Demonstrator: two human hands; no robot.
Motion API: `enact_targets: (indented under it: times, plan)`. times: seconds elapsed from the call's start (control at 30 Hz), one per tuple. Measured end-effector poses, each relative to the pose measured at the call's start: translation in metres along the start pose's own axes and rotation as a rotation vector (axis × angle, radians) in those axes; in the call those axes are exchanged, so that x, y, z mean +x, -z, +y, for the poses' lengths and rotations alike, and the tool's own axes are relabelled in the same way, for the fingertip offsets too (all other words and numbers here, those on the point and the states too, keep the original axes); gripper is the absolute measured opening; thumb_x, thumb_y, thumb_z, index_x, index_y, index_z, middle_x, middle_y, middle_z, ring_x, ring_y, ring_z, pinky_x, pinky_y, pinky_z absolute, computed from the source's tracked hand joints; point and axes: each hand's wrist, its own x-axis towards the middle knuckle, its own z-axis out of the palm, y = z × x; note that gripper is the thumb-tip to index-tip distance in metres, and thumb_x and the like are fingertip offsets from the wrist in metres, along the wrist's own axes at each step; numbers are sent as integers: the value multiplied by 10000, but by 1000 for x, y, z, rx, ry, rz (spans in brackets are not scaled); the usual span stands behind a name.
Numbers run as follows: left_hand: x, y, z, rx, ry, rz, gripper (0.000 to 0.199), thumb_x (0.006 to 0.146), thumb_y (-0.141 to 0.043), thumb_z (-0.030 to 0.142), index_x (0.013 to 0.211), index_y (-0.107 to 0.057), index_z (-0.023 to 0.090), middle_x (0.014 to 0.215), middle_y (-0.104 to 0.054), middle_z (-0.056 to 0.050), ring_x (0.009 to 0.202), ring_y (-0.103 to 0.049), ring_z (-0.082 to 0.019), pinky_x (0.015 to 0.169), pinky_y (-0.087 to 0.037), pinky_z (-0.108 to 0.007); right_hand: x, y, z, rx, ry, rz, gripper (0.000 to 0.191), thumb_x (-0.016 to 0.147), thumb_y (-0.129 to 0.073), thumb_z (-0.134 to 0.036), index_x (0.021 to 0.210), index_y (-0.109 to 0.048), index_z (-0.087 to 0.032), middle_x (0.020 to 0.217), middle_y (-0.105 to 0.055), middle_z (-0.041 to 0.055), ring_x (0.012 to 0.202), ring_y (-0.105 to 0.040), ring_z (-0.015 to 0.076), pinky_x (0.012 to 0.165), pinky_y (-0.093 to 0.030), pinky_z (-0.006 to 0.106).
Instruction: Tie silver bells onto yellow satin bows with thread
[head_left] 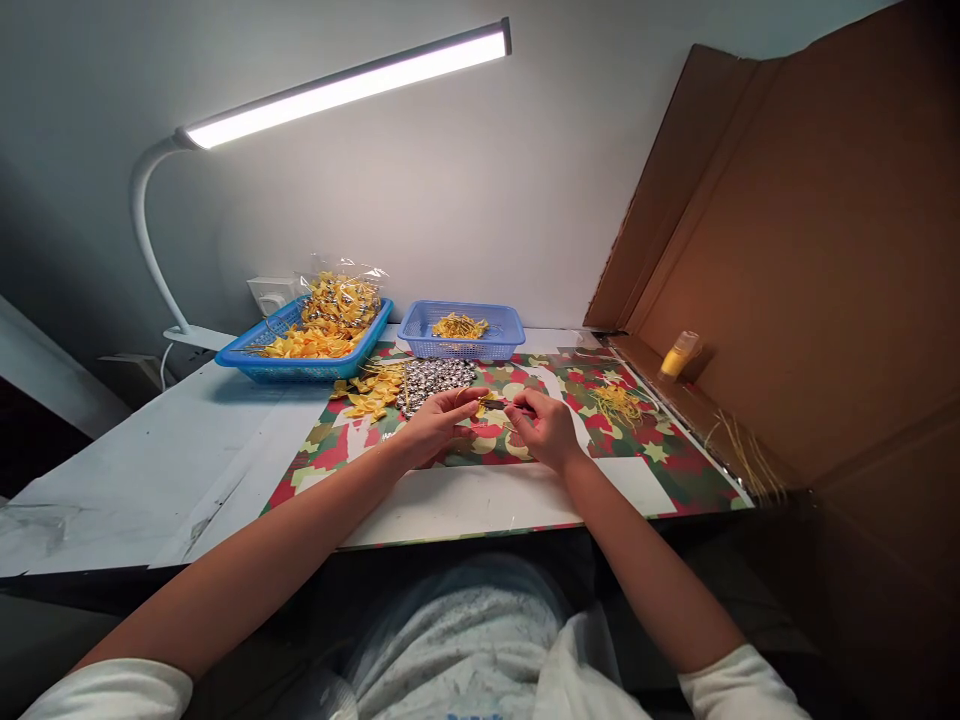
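Nearest us, over the patterned sheet on the counter, our left hand has its fingers pinched on a small yellow piece. Our right hand is closed round a slim dark tool, its tip at that piece. Beyond our hands lie silver beads, with yellow bows beside them and yellow strands off to the right. Farther back, we see two blue baskets holding more yellow pieces.
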Motion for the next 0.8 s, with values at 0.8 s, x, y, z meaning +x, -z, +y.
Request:
enact_targets:
  times: [0.8]
  plan:
    - [-3,-3,2,197,-157,-34,385,618,-812,311,797,-495,187,751,-510,49,649,-522,-80,523,-528,-185,12,10,31,-486,-485,-53,154,765,-682,-340,782,-659,-189,1040,-621,105,1058,-495,291,815,-379,373]
